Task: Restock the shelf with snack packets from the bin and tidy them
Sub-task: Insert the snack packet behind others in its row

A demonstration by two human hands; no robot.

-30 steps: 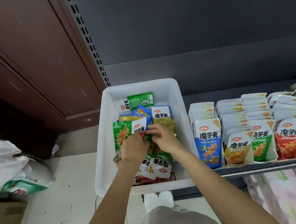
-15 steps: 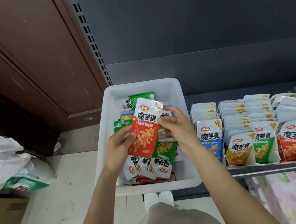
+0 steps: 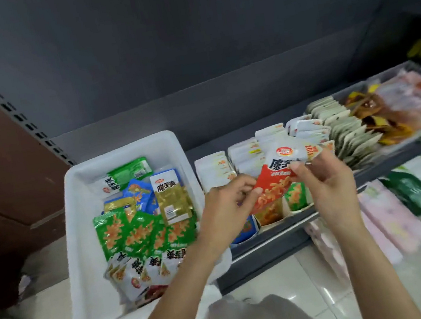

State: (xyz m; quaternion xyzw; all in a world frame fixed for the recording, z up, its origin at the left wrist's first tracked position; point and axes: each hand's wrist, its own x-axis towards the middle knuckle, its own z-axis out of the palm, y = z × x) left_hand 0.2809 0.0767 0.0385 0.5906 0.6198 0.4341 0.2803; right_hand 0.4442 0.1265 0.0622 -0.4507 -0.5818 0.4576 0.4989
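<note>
Both hands on one red packet point(image 3: 276, 179), held above shelf front: R hand point(image 3: 326, 182) pinches its upper part, L hand point(image 3: 224, 204) pinches lower left edge. Pkt long axis tilted, top toward back-right. I judge red row point(image 3: 306, 127) lies just behind-right; R hand nearer. White bin point(image 3: 78, 235) to L, well stocked. Dark shelf point(image 3: 272, 243), tiled floor point(image 3: 304, 268).

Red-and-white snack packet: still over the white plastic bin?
No, both hands, left hand and right hand, hold the red-and-white snack packet over the shelf rows, right of the white plastic bin.
</note>
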